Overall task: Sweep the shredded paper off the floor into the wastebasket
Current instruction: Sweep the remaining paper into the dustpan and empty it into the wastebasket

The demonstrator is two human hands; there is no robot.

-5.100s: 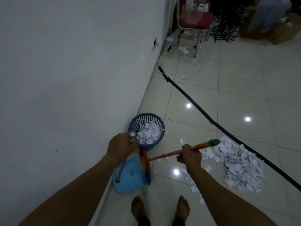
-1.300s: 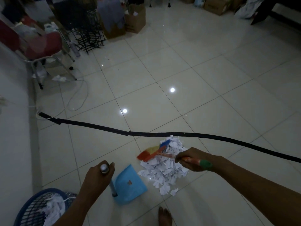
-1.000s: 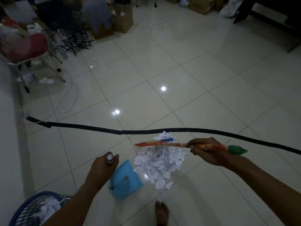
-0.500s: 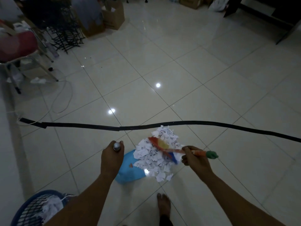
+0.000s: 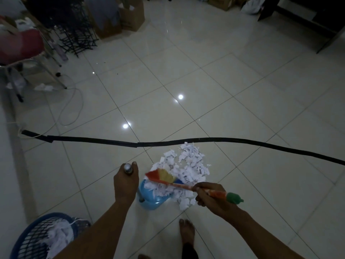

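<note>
White paper scraps [image 5: 188, 165] lay heaped on the tiled floor [image 5: 242, 101], just beside a black strip [image 5: 112, 142], some spilling onto the blue dustpan [image 5: 152, 200]. The left hand [image 5: 126, 182] gripped the pan's upright handle [image 5: 128, 168]. The right hand [image 5: 212, 197] clasped the brush [image 5: 164, 176], whose coloured bristles rested on the scraps. A blue basket [image 5: 28, 238] holding paper stood at lower left, well apart from the heap.
</note>
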